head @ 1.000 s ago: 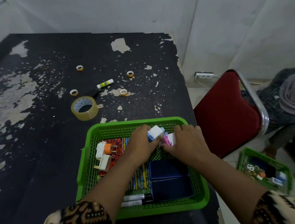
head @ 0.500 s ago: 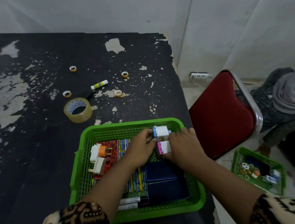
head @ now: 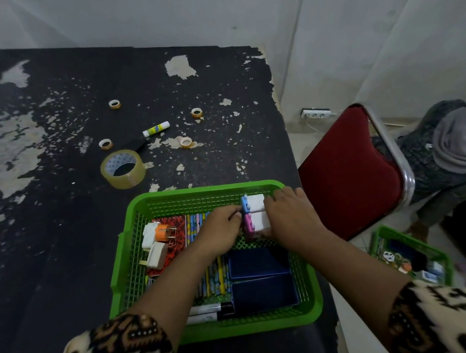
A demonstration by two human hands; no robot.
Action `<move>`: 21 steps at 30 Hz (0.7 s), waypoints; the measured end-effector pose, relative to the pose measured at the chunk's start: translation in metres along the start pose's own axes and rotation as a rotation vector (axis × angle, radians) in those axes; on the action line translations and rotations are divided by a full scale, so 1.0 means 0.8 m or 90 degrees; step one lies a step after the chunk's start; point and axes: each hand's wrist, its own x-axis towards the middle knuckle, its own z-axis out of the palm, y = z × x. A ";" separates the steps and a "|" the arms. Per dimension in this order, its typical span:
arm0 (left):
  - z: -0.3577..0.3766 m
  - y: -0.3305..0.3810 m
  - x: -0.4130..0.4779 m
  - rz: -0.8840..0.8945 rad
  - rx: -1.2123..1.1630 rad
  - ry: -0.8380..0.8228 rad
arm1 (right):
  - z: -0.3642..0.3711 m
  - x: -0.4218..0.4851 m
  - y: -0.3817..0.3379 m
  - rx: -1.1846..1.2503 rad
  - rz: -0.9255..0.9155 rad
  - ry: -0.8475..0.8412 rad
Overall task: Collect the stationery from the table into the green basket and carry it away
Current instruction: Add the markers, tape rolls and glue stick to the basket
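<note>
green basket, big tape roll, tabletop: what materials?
Green basket: moulded plastic by its look, glossy rim, lattice walls. Big tape roll: clear-tan glossy film, likely on a card core. Tabletop: black coating flaking off a pale base, maybe board.

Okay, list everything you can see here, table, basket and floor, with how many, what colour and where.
Table: one, black with peeling paint, under everything.
Green basket: one, near table edge.
Big tape roll: one, clear brownish, on table beyond basket.
Small tape rolls: four, yellowish, scattered farther back.
Glue stick: one, white and yellow, among small rolls.
White boxes: two, blue-edged and pink-edged, in basket's far right, between the hands.
Pencils: bundle, multicoloured, basket middle.
Dark blue boxes: two, basket's near right.
Markers: two, white and black, basket's near edge.
Chair: one, red, right of table.
Second basket: one, green, on floor.
Left hand: grip on boxes.
Right hand: grip on boxes.
</note>
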 end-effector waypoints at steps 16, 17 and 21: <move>-0.099 -0.006 -0.040 0.063 -0.056 0.130 | -0.007 0.019 -0.030 0.044 -0.103 0.016; -0.108 -0.008 -0.044 0.069 -0.060 0.142 | -0.012 0.023 -0.037 0.060 -0.100 0.031; -0.143 -0.018 -0.052 0.072 -0.081 0.182 | -0.035 0.050 -0.069 0.150 -0.094 0.086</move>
